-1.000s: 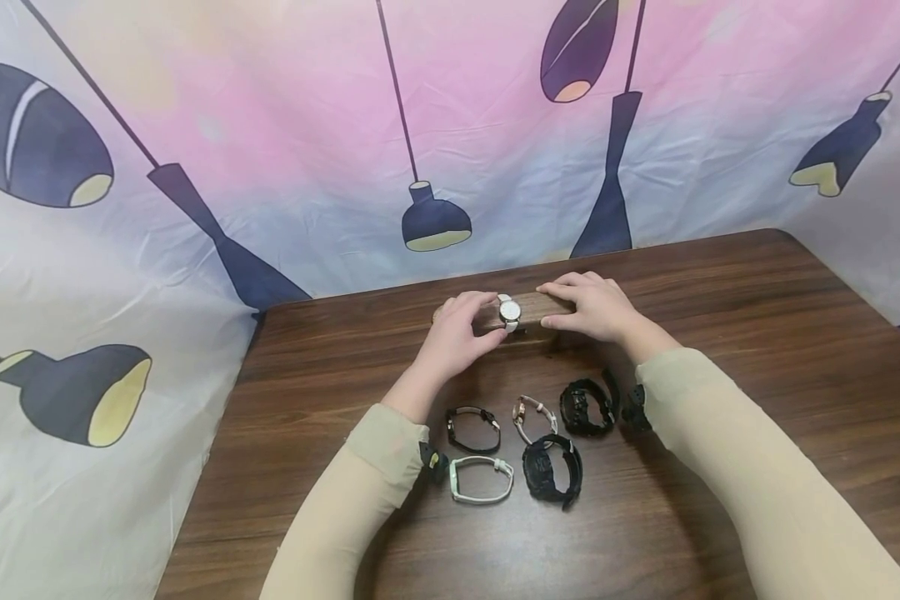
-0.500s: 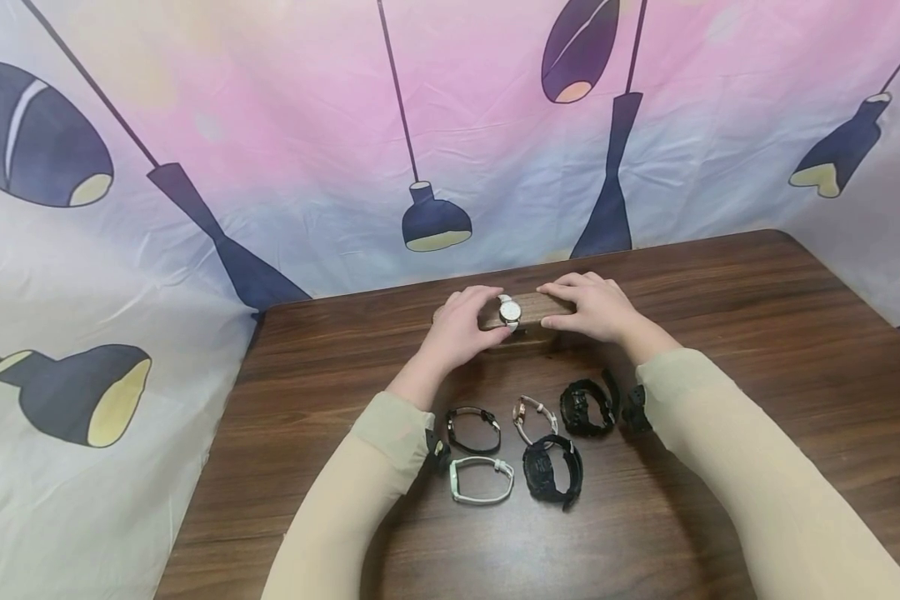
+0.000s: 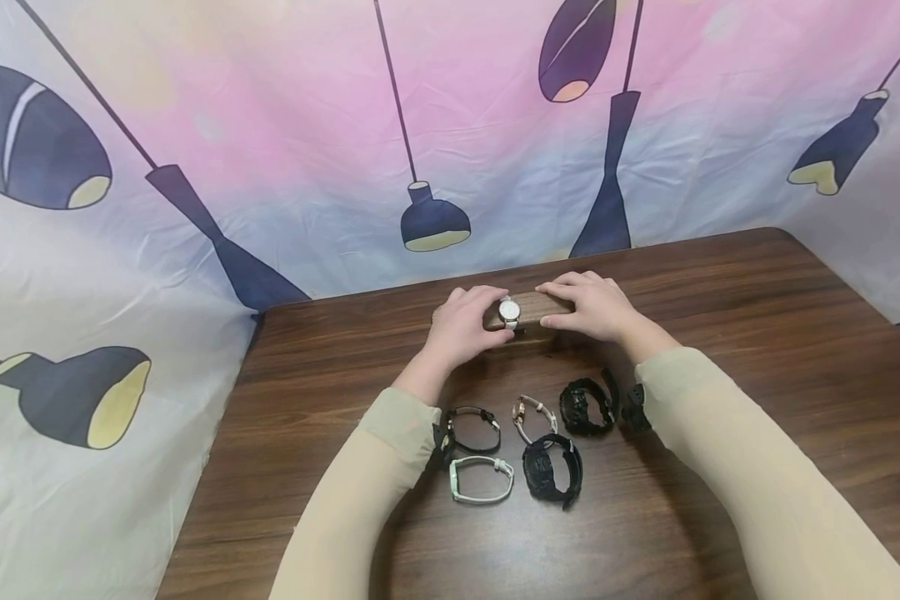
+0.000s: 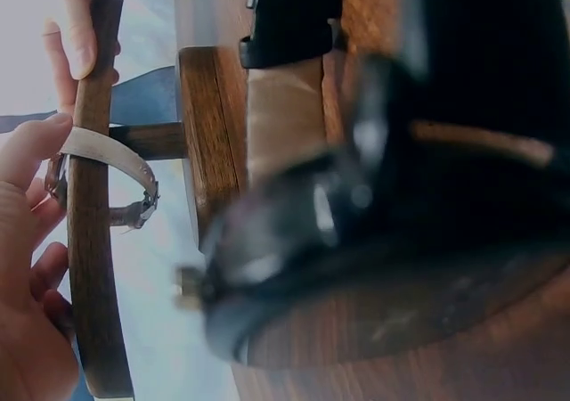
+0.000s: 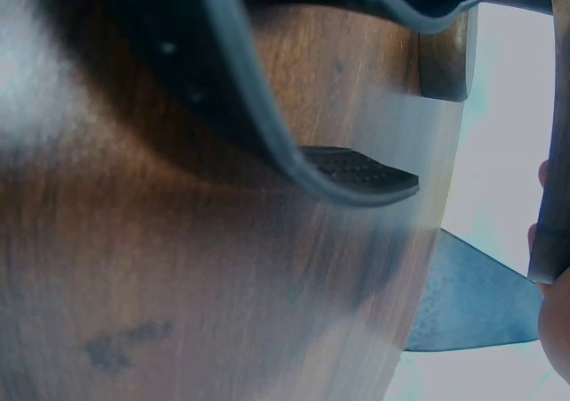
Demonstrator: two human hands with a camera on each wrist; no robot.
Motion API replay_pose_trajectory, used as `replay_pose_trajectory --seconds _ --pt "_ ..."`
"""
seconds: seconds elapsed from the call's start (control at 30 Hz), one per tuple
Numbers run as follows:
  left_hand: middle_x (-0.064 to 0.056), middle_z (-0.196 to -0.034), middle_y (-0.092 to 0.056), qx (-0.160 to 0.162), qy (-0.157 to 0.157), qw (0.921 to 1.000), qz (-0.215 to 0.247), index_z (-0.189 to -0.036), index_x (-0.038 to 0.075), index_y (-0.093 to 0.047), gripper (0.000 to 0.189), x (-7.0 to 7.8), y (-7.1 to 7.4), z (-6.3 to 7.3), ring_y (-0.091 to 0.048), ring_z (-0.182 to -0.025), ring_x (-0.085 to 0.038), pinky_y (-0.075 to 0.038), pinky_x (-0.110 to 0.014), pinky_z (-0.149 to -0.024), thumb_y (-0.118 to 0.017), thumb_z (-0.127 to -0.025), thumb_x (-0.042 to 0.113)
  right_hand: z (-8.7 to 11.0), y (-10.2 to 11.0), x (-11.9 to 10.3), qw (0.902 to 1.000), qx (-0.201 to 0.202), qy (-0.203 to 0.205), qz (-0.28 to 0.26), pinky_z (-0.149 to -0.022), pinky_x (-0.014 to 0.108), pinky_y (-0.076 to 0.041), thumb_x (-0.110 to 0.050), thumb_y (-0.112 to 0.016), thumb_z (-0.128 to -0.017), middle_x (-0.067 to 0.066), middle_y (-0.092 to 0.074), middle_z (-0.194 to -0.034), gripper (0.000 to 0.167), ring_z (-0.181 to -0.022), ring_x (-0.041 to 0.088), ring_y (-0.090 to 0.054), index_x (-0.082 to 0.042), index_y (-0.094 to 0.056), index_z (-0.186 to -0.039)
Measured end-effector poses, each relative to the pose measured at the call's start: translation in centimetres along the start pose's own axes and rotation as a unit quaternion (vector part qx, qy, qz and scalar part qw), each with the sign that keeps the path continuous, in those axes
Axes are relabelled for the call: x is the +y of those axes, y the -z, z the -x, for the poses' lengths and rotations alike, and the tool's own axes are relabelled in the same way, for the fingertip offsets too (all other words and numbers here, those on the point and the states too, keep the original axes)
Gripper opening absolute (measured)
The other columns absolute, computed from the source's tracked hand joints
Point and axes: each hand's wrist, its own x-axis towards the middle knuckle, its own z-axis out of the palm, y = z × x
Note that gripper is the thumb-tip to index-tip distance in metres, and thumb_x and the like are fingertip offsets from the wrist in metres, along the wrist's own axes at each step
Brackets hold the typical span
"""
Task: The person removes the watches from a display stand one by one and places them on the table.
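Observation:
A wooden watch stand (image 3: 527, 308) with a raised crossbar (image 4: 93, 241) stands near the table's back edge. Round its bar hangs a wristwatch (image 3: 509, 311) with a white dial; its white strap (image 4: 116, 154) loops below the bar in the left wrist view. My left hand (image 3: 461, 325) pinches this watch, thumb on the near side and forefinger on the far side. With thumb and fingers, my right hand (image 3: 588, 307) grips the bar's right end. In the right wrist view, only part of the right hand (image 5: 557, 330) shows, by the bar's end.
On the brown table (image 3: 757, 375) in front lie a slim black watch (image 3: 474, 429), a white watch (image 3: 482, 481), a rose-gold watch with a pale strap (image 3: 534, 419) and two chunky black watches (image 3: 588, 407). A printed cloth (image 3: 307, 167) hangs behind the table.
My left hand has slid right along the bar, its fingertips closing in on the white-strapped watch. The right hand, the stand and the watches on the table have stayed put.

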Motion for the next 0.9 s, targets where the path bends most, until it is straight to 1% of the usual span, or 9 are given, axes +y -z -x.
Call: replay_pose_trajectory --seconds 0.1,0.27,0.37,0.5,0.6,0.8,0.9 --pt "0.008 -0.131 -0.052 -0.004 -0.001 0.9999 -0.016 -0.134 0.024 -0.052 0.062 0.13 -0.04 -0.14 -0.047 -0.102 -0.018 -0.045 -0.037 -0.073 -0.072 -0.078 0.044 0.04 0.02 0.04 1.0000 -0.001 0.000 0.001 -0.089 0.053 -0.033 -0.059 -0.059 -0.083 0.006 -0.051 -0.130 0.066 -0.116 0.031 -0.042 -0.020 -0.051 -0.136" --pt "0.009 -0.130 -0.050 -0.014 -0.006 0.9977 -0.067 -0.132 0.029 -0.053 0.058 0.29 -0.30 -0.38 -0.052 -0.105 -0.017 -0.046 -0.037 -0.078 -0.068 -0.080 0.048 0.02 0.03 0.04 1.0000 0.000 -0.003 0.001 -0.089 0.053 -0.033 -0.058 -0.059 -0.083 0.005 -0.051 -0.130 0.065 -0.117 0.031 -0.042 -0.021 -0.051 -0.136" --pt "0.009 -0.128 -0.050 -0.011 -0.007 0.9961 -0.087 -0.130 0.030 -0.055 0.054 0.34 -0.48 -0.44 -0.054 -0.105 -0.017 -0.046 -0.036 -0.079 -0.067 -0.081 0.050 0.01 -0.03 0.00 1.0000 0.000 -0.002 0.000 -0.089 0.052 -0.033 -0.057 -0.060 -0.083 0.005 -0.051 -0.130 0.064 -0.117 0.030 -0.042 -0.022 -0.051 -0.136" --pt "0.009 -0.126 -0.051 0.002 -0.005 0.9962 -0.087 -0.125 0.030 -0.058 0.049 0.22 -0.64 -0.51 -0.056 -0.103 -0.016 -0.047 -0.035 -0.076 -0.067 -0.081 0.048 -0.01 -0.03 -0.07 1.0000 0.001 -0.002 0.001 -0.088 0.053 -0.033 -0.057 -0.060 -0.083 0.005 -0.051 -0.130 0.064 -0.116 0.031 -0.042 -0.023 -0.051 -0.136" --pt "0.010 -0.125 -0.052 0.006 -0.006 0.9964 -0.084 -0.122 0.029 -0.059 0.045 0.14 -0.69 -0.63 -0.056 -0.102 -0.015 -0.047 -0.035 -0.076 -0.067 -0.081 0.045 0.05 -0.01 0.00 1.0000 0.002 -0.004 0.000 -0.089 0.052 -0.033 -0.058 -0.059 -0.083 0.004 -0.051 -0.130 0.064 -0.117 0.030 -0.042 -0.023 -0.051 -0.136" --pt "0.009 -0.123 -0.052 -0.004 0.000 0.9968 -0.079 -0.120 0.028 -0.059 0.044 0.17 -0.47 -0.78 -0.057 -0.101 -0.015 -0.047 -0.036 -0.078 -0.067 -0.080 0.044 0.02 0.01 0.03 1.0000 -0.001 -0.001 -0.002 -0.089 0.053 -0.033 -0.058 -0.059 -0.083 0.005 -0.050 -0.130 0.065 -0.117 0.030 -0.042 -0.022 -0.051 -0.136" --pt "0.009 -0.125 -0.051 -0.012 0.005 0.9960 -0.088 -0.126 0.028 -0.055 0.050 0.36 -0.34 -0.87 -0.058 -0.100 -0.016 -0.047 -0.037 -0.077 -0.065 -0.080 0.044 -0.02 -0.03 0.04 1.0000 0.000 -0.006 -0.002 -0.090 0.052 -0.033 -0.056 -0.061 -0.083 0.004 -0.051 -0.130 0.063 -0.117 0.029 -0.042 -0.024 -0.051 -0.136"
